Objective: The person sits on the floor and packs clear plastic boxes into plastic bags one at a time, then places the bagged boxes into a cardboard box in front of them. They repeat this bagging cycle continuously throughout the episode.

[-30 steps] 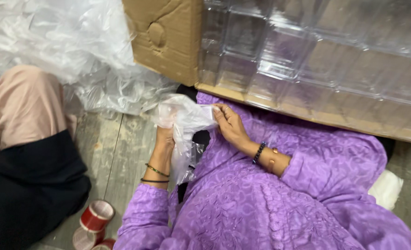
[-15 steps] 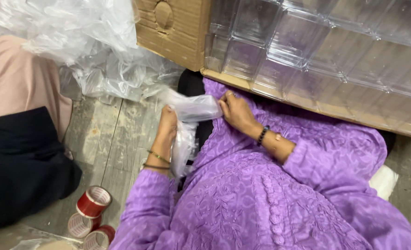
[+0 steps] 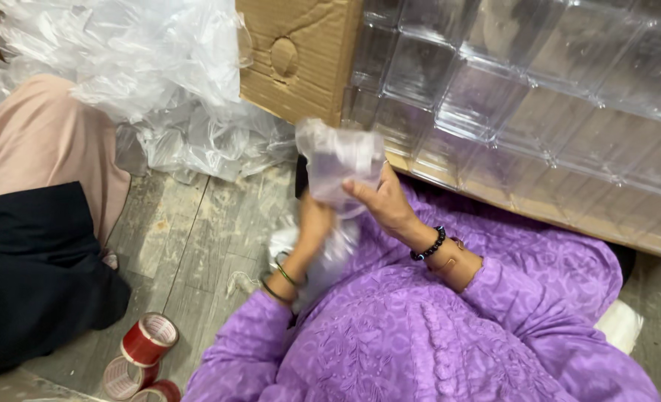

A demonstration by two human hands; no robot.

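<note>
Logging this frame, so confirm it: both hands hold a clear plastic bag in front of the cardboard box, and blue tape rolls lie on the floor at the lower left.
Wrong on one point: the tape rolls are red, not blue, as the head view shows. The rest holds: the left hand and right hand hold the clear plastic bag in front of the cardboard box.

So the plastic bag [image 3: 339, 160] is up in both hands, left hand [image 3: 314, 223] under it, right hand [image 3: 381, 202] on its right side. Right behind that sits the cardboard box [image 3: 300, 52] with clear trays [image 3: 524, 82] stacked in it. Pile of loose bags [image 3: 129, 74] is on the floor [image 3: 189, 238] to the left, another person's knee [image 3: 40, 149] beside it, tape rolls [image 3: 145, 342] lower left
</note>
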